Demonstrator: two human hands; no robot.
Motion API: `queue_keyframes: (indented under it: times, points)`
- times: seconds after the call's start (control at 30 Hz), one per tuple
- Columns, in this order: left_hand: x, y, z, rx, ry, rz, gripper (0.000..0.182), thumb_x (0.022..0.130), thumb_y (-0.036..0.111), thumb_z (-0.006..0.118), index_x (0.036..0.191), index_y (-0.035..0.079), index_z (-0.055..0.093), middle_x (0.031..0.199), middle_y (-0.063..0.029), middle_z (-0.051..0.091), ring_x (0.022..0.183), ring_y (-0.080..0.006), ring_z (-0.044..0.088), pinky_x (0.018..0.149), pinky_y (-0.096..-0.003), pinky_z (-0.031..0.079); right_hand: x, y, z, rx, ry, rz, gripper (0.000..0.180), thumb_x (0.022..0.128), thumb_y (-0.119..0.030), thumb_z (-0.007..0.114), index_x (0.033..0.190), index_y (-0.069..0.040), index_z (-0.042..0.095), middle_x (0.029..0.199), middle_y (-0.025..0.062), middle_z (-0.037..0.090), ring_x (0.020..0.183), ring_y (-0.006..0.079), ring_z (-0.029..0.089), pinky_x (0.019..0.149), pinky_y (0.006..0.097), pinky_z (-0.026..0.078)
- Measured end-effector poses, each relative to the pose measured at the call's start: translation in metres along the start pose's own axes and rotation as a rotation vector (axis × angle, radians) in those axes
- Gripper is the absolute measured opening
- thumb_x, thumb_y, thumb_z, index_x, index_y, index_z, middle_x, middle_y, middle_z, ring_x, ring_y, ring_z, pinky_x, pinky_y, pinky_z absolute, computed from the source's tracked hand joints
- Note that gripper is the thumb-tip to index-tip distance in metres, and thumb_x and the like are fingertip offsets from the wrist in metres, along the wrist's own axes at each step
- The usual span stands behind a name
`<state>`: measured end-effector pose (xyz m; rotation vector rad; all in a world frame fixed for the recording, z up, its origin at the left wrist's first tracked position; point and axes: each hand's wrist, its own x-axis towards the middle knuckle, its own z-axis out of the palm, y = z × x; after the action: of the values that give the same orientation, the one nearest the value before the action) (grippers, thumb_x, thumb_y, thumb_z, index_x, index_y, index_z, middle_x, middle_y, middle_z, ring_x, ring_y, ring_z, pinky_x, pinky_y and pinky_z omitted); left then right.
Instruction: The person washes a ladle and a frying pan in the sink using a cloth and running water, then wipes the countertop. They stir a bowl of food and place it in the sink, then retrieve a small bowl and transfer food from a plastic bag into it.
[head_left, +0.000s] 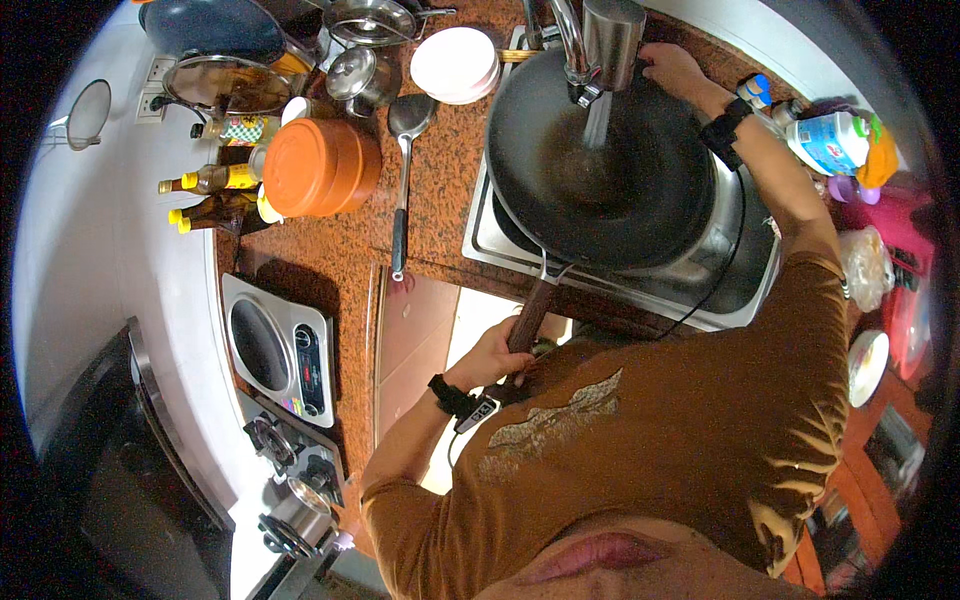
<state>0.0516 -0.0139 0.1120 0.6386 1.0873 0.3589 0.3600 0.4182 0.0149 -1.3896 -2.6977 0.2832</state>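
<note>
A large dark wok (540, 172) lies over the stainless steel sink (480, 232), tilted down toward its basins. Its brown handle (534, 311) points back at my body, and my left hand (491, 356) is wrapped around it. Water runs from the chrome faucet (571, 37) into the middle of the wok. Beside the spout stands a brushed metal cylinder (615, 45). My right hand (675, 69) is at the wok's far right rim, close to that cylinder. Its fingertips are partly hidden, so what they touch is unclear.
Left of the sink lie a metal spatula (403, 180), white bowls (454, 66) and an orange lidded container (322, 166). Bottles (217, 210) line the wall. An electric hot plate (277, 345) sits further left. A white-and-blue bottle (825, 142) is at right. A cable hangs from my right wrist.
</note>
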Motion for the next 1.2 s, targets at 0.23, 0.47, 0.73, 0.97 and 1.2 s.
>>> queue_keyframes:
  times: [0.23, 0.47, 0.73, 0.97, 1.2]
  points:
    - [0.009, -0.029, -0.004, 0.134, 0.16, -0.032, 0.039, 0.078, 0.006, 0.067, 0.112, 0.001, 0.048, 0.082, -0.0039, 0.056, 0.064, -0.0117, 0.056, 0.059, -0.0275, 0.048, -0.005, -0.018, -0.02, -0.028, -0.07, 0.0, 0.028, 0.078, -0.015, 0.064, 0.104, -0.005, 0.062, 0.105, 0.0147, 0.061, 0.102, 0.035, 0.057, 0.086, 0.0455, 0.047]
    - [0.029, -0.032, 0.007, 0.339, 0.392, -0.127, 0.039, 0.075, 0.009, 0.071, 0.107, -0.003, 0.052, 0.073, -0.0066, 0.057, 0.056, -0.0128, 0.054, 0.048, -0.0264, 0.045, -0.009, -0.015, -0.027, -0.093, -0.017, -0.014, 0.028, 0.078, -0.016, 0.064, 0.103, -0.006, 0.06, 0.101, 0.0147, 0.062, 0.1, 0.0359, 0.057, 0.085, 0.0463, 0.047]
    - [0.037, -0.047, 0.001, 0.419, 0.406, -0.062, 0.032, 0.074, 0.011, 0.066, 0.099, -0.004, 0.054, 0.069, -0.01, 0.058, 0.059, -0.0183, 0.058, 0.054, -0.0322, 0.048, -0.008, -0.012, -0.02, -0.074, -0.074, -0.023, 0.022, 0.074, -0.015, 0.063, 0.094, -0.006, 0.061, 0.094, 0.016, 0.063, 0.094, 0.0369, 0.059, 0.081, 0.0477, 0.048]
    - [0.03, -0.061, -0.003, 0.457, 0.392, -0.12, 0.034, 0.073, 0.009, 0.066, 0.102, -0.004, 0.052, 0.072, -0.0083, 0.058, 0.058, -0.016, 0.056, 0.053, -0.0304, 0.047, -0.021, -0.024, 0.003, -0.063, -0.104, -0.031, 0.02, 0.073, -0.014, 0.063, 0.091, -0.005, 0.061, 0.091, 0.0164, 0.063, 0.092, 0.0368, 0.059, 0.078, 0.0471, 0.049]
    - [0.037, -0.07, -0.006, 0.372, 0.361, -0.097, 0.036, 0.076, 0.009, 0.067, 0.106, -0.003, 0.051, 0.072, -0.0056, 0.056, 0.057, -0.014, 0.055, 0.05, -0.0288, 0.045, -0.01, -0.021, 0.021, -0.086, -0.159, -0.085, 0.024, 0.076, -0.017, 0.065, 0.097, -0.005, 0.063, 0.093, 0.0176, 0.064, 0.093, 0.0375, 0.06, 0.081, 0.0469, 0.047]
